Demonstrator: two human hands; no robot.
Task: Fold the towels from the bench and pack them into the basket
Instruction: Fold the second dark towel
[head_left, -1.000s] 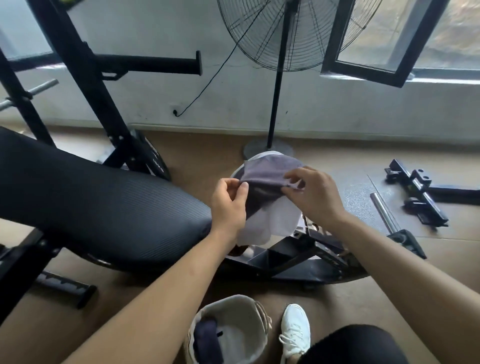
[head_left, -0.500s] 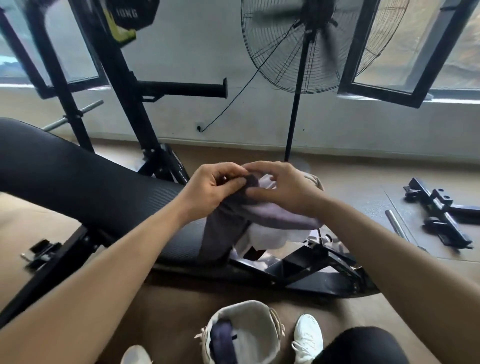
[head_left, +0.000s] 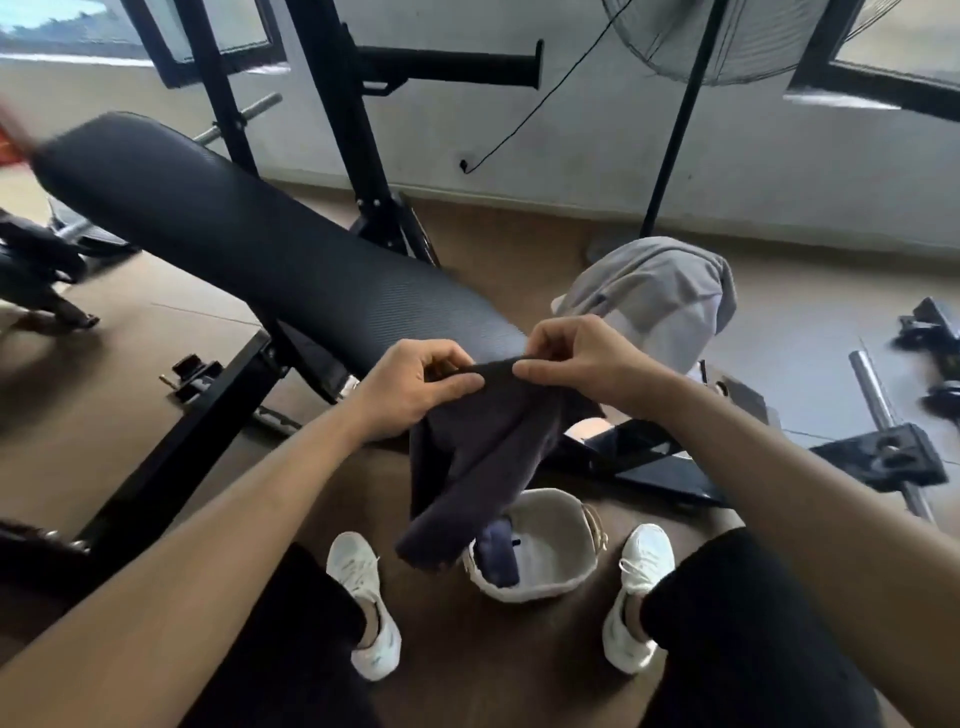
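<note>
A dark grey towel (head_left: 483, 457) hangs from both my hands in front of the bench (head_left: 270, 260). My left hand (head_left: 410, 384) and my right hand (head_left: 587, 358) pinch its top edge close together. Its lower end dangles over the rim of the pale woven basket (head_left: 561, 577), which stands on the floor between my shoes and holds a folded navy towel (head_left: 496, 556). A heap of light grey towels (head_left: 654, 296) lies on the seat end of the bench, just behind my right hand.
A black rack upright (head_left: 343, 114) and a fan stand (head_left: 670, 156) rise behind the bench. A steel bar (head_left: 878, 395) and black fittings lie on the floor at the right. My white shoes (head_left: 363, 603) flank the basket.
The dark towel has come off the heap and now hangs free toward the basket. My hands drew toward me and the view tilted down, bringing my shoes into sight.
</note>
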